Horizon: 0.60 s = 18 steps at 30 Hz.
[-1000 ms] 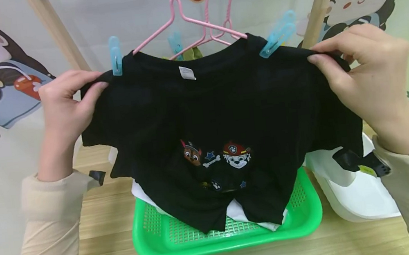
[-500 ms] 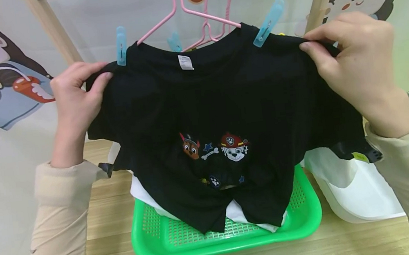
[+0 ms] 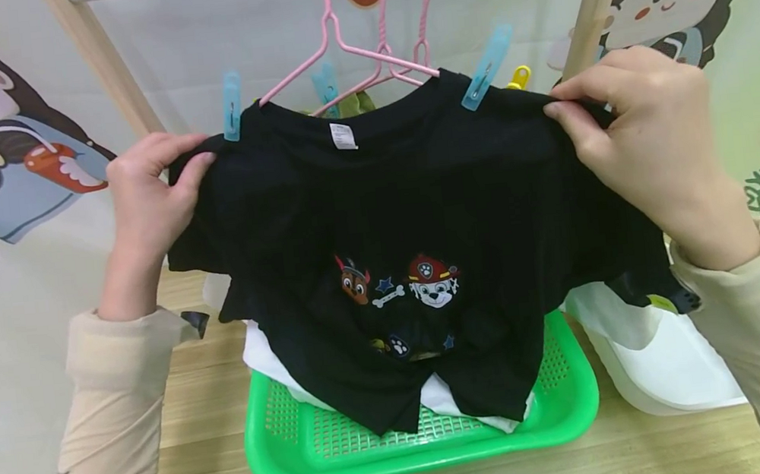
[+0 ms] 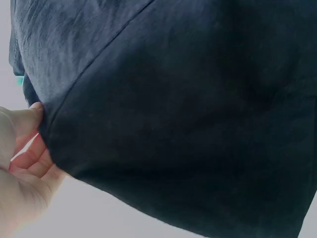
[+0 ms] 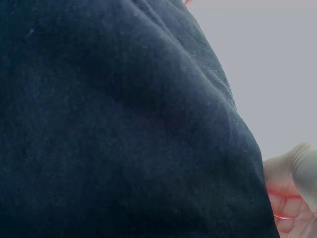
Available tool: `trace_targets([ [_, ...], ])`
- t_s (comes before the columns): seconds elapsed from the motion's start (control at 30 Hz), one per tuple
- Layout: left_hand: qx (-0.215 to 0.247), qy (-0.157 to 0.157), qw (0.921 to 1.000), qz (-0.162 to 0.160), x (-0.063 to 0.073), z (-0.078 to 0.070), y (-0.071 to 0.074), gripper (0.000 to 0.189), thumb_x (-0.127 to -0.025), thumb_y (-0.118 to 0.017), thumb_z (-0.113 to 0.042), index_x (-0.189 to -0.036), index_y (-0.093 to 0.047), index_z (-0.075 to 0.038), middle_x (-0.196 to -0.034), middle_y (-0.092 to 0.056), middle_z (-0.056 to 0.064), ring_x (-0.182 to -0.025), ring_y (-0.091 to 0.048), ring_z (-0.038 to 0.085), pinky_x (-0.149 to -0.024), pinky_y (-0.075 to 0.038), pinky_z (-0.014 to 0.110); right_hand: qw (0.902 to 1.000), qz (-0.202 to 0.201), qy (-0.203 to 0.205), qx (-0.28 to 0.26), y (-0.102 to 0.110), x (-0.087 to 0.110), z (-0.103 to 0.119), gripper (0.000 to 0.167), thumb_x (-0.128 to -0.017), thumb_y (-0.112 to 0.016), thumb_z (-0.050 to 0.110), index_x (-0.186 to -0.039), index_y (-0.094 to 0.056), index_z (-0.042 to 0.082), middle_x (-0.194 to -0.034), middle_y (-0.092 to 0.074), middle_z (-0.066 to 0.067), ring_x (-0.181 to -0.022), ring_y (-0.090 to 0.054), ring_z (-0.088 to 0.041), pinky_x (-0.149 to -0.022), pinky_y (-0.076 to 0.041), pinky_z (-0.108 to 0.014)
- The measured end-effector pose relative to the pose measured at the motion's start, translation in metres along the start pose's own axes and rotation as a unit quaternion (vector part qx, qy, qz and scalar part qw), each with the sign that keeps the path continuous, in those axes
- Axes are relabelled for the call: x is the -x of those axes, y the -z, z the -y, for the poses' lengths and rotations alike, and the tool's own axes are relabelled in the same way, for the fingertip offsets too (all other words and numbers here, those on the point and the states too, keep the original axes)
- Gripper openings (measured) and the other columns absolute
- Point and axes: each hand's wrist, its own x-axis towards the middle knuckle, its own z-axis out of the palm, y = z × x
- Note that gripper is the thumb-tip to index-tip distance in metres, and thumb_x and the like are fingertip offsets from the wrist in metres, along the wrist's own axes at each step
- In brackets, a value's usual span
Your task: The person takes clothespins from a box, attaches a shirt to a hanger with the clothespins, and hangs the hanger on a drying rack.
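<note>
A black T-shirt [image 3: 376, 199] with cartoon dog faces on its front hangs on a pink hanger [image 3: 333, 32]. One blue clothespin [image 3: 231, 106] sits on its left shoulder in the head view, another blue clothespin [image 3: 487, 68] tilts on the right shoulder. My left hand [image 3: 152, 190] pinches the left sleeve between thumb and fingers; the left wrist view has this hand [image 4: 25, 163] at the cloth's edge. At the opposite sleeve, my right hand [image 3: 646, 143] pinches the top of the fabric. Dark cloth [image 5: 129, 129] fills most of the right wrist view.
Below the shirt, a green basket [image 3: 402, 467] holds white cloth and stands on a wooden surface [image 3: 193, 438]. A white tub [image 3: 674, 369] is at its right. More pink hangers [image 3: 384, 53] hang behind, with a yellow clip [image 3: 519, 77] near the right shoulder.
Both hands have moved inward while pinching the sleeves; the shirt and hanger rose, then dropped back. The right clothespin has shifted leftward, and the yellow clip now shows.
</note>
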Motion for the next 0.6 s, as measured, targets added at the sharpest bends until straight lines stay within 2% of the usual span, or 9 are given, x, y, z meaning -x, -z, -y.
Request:
trace_targets([
  [0.1, -0.017, -0.028, 0.9993, 0.016, 0.004, 0.001, -0.002, 0.016, -0.082, -0.069, -0.001, -0.097, -0.071, 0.005, -0.088, -0.068, 0.021, -0.079, -0.061, 0.030, -0.071, -0.036, 0.011, 0.9999, -0.008, 0.004, -0.012, -0.004, 0.006, 0.000, 0.013, -0.084, -0.067, 0.005, -0.082, -0.071, -0.007, -0.074, -0.065, -0.019, -0.072, -0.056, -0.033, -0.064, -0.043, -0.041],
  [0.17, -0.028, -0.045, 0.9983, 0.025, 0.006, 0.002, -0.003, 0.016, -0.082, -0.069, 0.001, -0.097, -0.071, 0.006, -0.087, -0.068, 0.021, -0.079, -0.062, 0.033, -0.071, -0.038, 0.015, 0.9998, -0.012, 0.009, -0.017, -0.007, 0.011, -0.001, 0.011, -0.082, -0.068, 0.004, -0.082, -0.071, -0.007, -0.073, -0.065, -0.019, -0.071, -0.055, -0.033, -0.063, -0.042, -0.042],
  [0.27, -0.044, -0.061, 0.9962, 0.042, 0.009, 0.003, -0.007, 0.016, -0.083, -0.066, 0.003, -0.097, -0.069, 0.009, -0.087, -0.067, 0.023, -0.080, -0.062, 0.036, -0.073, -0.045, 0.029, 0.9993, -0.026, 0.012, -0.025, -0.013, 0.018, -0.002, 0.008, -0.081, -0.069, 0.002, -0.082, -0.071, -0.006, -0.072, -0.064, -0.019, -0.068, -0.053, -0.034, -0.061, -0.042, -0.043],
  [0.4, -0.063, -0.044, 0.9945, 0.071, 0.011, 0.002, -0.012, 0.019, -0.086, -0.062, 0.003, -0.103, -0.066, 0.011, -0.094, -0.065, 0.025, -0.087, -0.061, 0.038, -0.080, -0.046, 0.048, 0.9985, -0.048, 0.008, -0.026, -0.020, 0.023, -0.002, 0.009, -0.082, -0.068, 0.002, -0.083, -0.071, -0.006, -0.071, -0.063, -0.019, -0.066, -0.051, -0.035, -0.059, -0.042, -0.044],
  [0.6, -0.097, 0.003, 0.9869, 0.129, 0.014, 0.002, -0.023, 0.033, -0.089, -0.057, -0.002, -0.119, -0.056, 0.012, -0.113, -0.058, 0.029, -0.105, -0.054, 0.042, -0.094, -0.041, 0.051, 0.9967, -0.075, -0.003, -0.030, -0.032, 0.028, -0.001, 0.009, -0.082, -0.068, 0.002, -0.084, -0.071, -0.007, -0.074, -0.064, -0.020, -0.070, -0.050, -0.036, -0.061, -0.042, -0.045],
])
